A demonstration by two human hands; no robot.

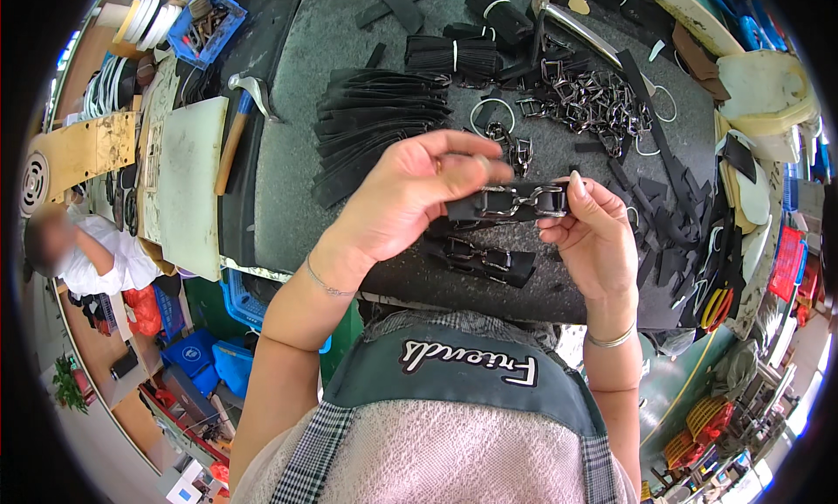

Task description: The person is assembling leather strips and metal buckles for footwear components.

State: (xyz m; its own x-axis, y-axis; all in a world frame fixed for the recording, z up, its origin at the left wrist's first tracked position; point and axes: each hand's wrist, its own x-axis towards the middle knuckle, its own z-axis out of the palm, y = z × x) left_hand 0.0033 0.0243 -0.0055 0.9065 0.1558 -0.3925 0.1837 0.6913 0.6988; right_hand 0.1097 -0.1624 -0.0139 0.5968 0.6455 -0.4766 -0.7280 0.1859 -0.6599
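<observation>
My right hand (597,233) pinches the right end of a short black strap (463,209) between thumb and fingers. A shiny metal horsebit-style buckle (524,201) lies along its middle. My left hand (397,185) is curled at the strap's other end, thumb and index finger over it and slightly blurred; the lower fingers are partly hidden behind it. Below them, a similar strap with a metal buckle (476,253) lies on the dark work surface (292,146). Beyond my left hand spreads a fanned stack of black strips (375,111).
A pile of metal buckles (585,98) lies at the far right, near loose black strips (668,203). A hammer (240,124) rests at the left, beside a pale board (192,185). Bundled black strips (454,57) lie at the back. Another person (105,251) sits at far left.
</observation>
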